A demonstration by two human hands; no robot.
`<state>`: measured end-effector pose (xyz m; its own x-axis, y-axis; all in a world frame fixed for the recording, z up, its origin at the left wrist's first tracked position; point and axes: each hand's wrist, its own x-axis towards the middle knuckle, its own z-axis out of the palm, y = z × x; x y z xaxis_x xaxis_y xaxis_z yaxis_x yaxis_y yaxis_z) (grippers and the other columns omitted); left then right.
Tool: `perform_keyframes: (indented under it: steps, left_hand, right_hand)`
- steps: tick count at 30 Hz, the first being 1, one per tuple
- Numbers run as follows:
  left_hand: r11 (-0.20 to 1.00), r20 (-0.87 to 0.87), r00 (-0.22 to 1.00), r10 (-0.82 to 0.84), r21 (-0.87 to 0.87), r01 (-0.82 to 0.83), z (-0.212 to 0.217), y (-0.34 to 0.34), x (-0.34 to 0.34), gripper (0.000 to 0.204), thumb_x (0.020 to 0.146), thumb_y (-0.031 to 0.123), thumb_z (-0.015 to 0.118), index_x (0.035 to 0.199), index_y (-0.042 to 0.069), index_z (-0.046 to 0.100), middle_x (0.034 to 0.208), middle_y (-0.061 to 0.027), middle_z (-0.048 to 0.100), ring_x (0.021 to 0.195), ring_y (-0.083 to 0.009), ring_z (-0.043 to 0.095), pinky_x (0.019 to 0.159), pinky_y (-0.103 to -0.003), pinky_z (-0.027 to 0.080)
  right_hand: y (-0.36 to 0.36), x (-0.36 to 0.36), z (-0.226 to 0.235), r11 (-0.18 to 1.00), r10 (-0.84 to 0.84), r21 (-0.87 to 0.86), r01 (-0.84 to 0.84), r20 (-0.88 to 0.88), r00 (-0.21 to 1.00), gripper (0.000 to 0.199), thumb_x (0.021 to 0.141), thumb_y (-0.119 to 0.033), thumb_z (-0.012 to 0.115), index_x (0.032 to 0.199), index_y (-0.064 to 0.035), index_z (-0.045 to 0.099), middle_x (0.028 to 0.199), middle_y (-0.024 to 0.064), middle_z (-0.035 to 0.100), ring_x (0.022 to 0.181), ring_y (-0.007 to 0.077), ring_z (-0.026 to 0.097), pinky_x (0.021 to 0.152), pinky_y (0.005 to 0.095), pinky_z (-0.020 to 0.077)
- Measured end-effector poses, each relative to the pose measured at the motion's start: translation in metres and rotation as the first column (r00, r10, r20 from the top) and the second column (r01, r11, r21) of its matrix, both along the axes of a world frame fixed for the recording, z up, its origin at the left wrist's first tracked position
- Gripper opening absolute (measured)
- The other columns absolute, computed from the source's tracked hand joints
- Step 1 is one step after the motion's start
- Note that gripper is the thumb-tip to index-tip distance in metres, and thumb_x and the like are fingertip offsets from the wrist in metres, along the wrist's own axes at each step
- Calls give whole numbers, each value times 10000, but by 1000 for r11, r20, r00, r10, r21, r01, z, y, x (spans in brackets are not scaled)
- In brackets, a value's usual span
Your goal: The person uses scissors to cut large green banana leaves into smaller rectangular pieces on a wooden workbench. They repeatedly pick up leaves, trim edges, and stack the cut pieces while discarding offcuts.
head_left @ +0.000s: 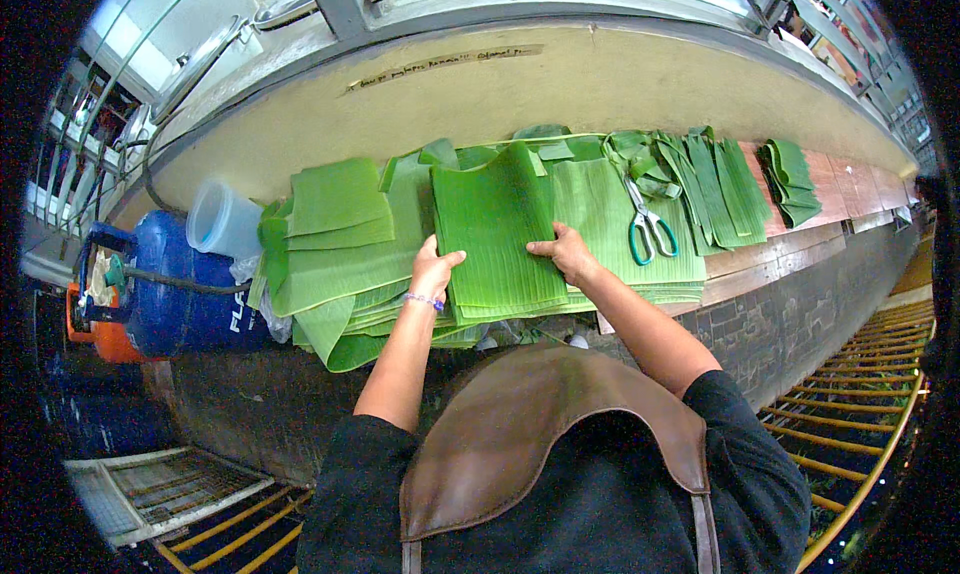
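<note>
Head view, far left: a blue gas cylinder (180, 274), rounded painted metal, stands beside the leaves, a translucent plastic tub (218, 219) right by it.
Left pile: broad leaf pieces (340, 259) overlap nearly flat, probably to save room; finely ribbed, one near corner curling over.
Left hand: here it is (435, 271), gripping the left edge of the leaf stack, thumb on top, other fingers partly hidden; a beaded bracelet (425, 301) circles the wrist.
Leaf stack: centre stage (495, 224), on top of more leaves, roughly rectangular, glossy, closely ribbed, its upper edge wavy; held from both sides, seemingly to keep the layers lined up.
Right hand: and this one (568, 254) grips the opposite edge, thumb pointing inward across the green.
Scissors: teal-rimmed handles toward the person, blades away, so likely parked for easy reach (643, 217).
Strips: long, narrow leaf lengths (722, 189) lie side by side, perhaps sorted by shape.
Far right: a folded leaf bundle (790, 182), dark and pleated, sits apart on the reddish tabletop (850, 189).
</note>
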<state>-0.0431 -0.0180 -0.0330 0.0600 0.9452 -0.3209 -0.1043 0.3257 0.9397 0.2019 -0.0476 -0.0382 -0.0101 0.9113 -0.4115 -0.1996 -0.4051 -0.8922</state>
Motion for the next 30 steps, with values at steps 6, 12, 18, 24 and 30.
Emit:
perform_keyframes:
  steps: [6, 12, 18, 24, 30]
  left_hand:
    - [989, -135, 988, -75, 120, 91, 5, -11, 32, 469, 736, -86, 647, 1178, 7, 519, 1064, -94, 645, 942, -206, 620, 859, -330, 483]
    - [995, -258, 965, -39, 77, 60, -16, -9, 69, 374, 801, 36, 688, 1137, 7, 526, 1029, -102, 648, 902, -192, 619, 798, -336, 496]
    - [995, -324, 945, -36, 74, 64, -10, -17, 98, 365, 857, 234, 676, 1097, 5, 524, 982, -91, 627, 846, -189, 579, 764, -313, 468]
    - [981, -70, 990, -122, -160, 109, 7, -23, 104, 346, 929, 346, 579, 1119, 61, 530, 874, -34, 590, 742, -124, 550, 633, -278, 473]
    - [982, -107, 978, -179, -74, 171, 7, -27, 105, 381, 939, 328, 560, 1198, 49, 566, 912, -52, 616, 717, -132, 602, 636, -296, 525]
  right_hand:
    - [-5, 1, 11, 956, -100, 268, -118, 676, 730, 535, 674, -199, 793, 1070, 70, 555, 981, 237, 647, 879, 349, 649, 802, 409, 511]
    - [-16, -4, 36, 983, 19, 91, -157, 808, 588, 566, 705, -259, 787, 1087, 78, 542, 923, 287, 634, 875, 411, 632, 771, 439, 499]
    - [-21, -13, 26, 974, 24, 116, -193, 800, 600, 468, 817, -368, 695, 945, 53, 535, 824, 308, 612, 816, 452, 619, 698, 499, 478]
    - [-25, -7, 22, 952, 15, 197, -234, 735, 678, 542, 856, -487, 604, 936, 43, 520, 836, 310, 620, 800, 475, 610, 697, 520, 480]
    - [-30, 0, 21, 942, 34, 213, -260, 710, 704, 484, 773, -355, 712, 984, 44, 536, 885, 292, 628, 841, 439, 622, 741, 476, 498]
